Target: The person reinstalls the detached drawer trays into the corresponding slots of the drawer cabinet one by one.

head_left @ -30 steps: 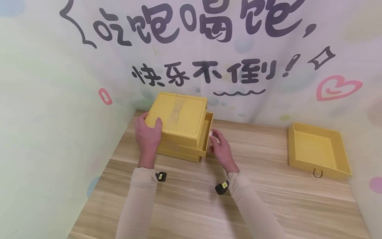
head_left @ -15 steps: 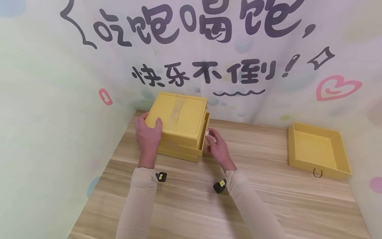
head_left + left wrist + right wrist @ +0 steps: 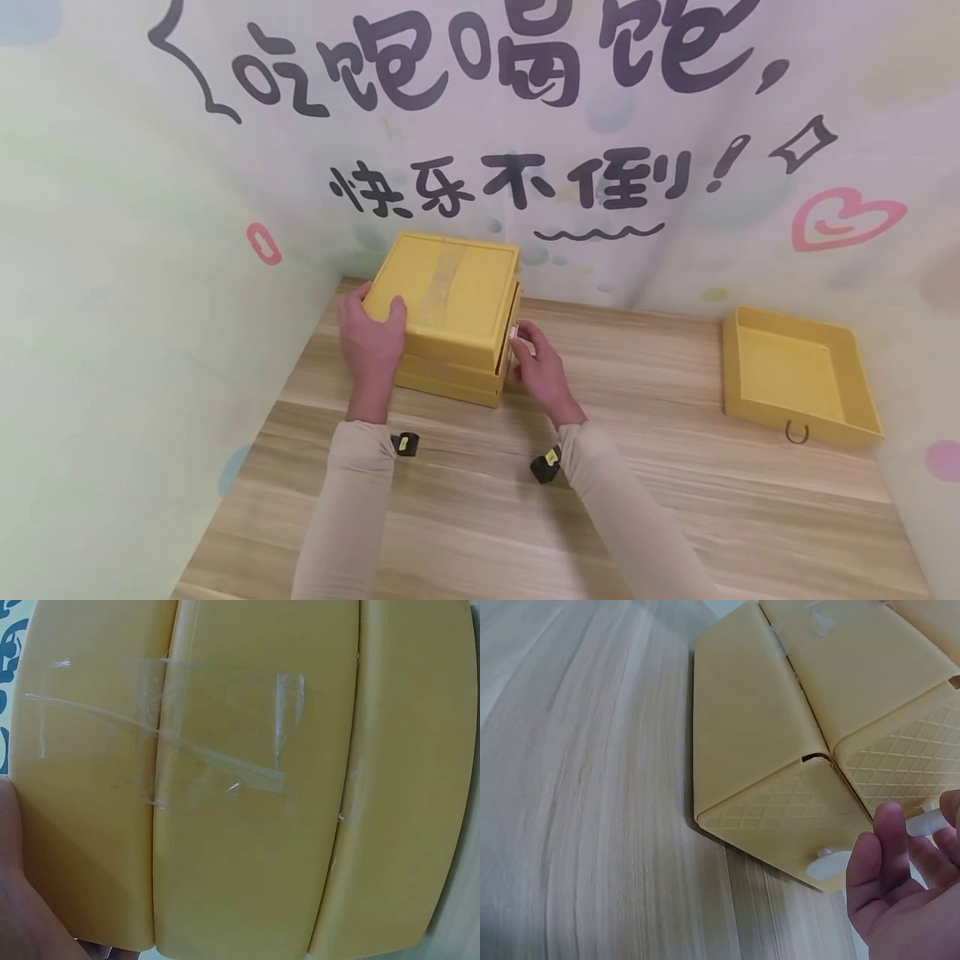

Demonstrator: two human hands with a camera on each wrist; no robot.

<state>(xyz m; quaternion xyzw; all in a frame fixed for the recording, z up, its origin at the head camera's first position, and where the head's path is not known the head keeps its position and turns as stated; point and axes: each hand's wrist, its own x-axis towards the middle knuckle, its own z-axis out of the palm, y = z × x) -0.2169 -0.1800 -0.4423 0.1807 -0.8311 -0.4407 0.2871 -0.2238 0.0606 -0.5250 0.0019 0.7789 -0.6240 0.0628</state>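
A yellow drawer unit [image 3: 468, 287] of three stacked tiers, taped together, stands against the back wall. My left hand [image 3: 372, 340] holds its left front corner, thumb on the top and fingers over the left side. With thumb and fingers, my right hand [image 3: 543, 373] pinches a white knob [image 3: 928, 823] on the middle drawer [image 3: 907, 761], whose front has a raised lattice pattern. That drawer sits nearly flush with its tier. Below it, the bottom drawer [image 3: 780, 799] is in place, with its own white knob [image 3: 829, 864]. In the left wrist view, clear tape [image 3: 217, 742] spans two tiers.
A loose yellow drawer [image 3: 787, 375] with a dark loop handle [image 3: 797, 432] lies on the right of the wood-grain table [image 3: 660, 467]. Printed cloth walls [image 3: 622, 275] stand behind and at both sides. Each wrist wears a small black camera.
My right hand has moved left, pushing the middle drawer from partly out to nearly flush. The left hand and the unit have stayed in place.
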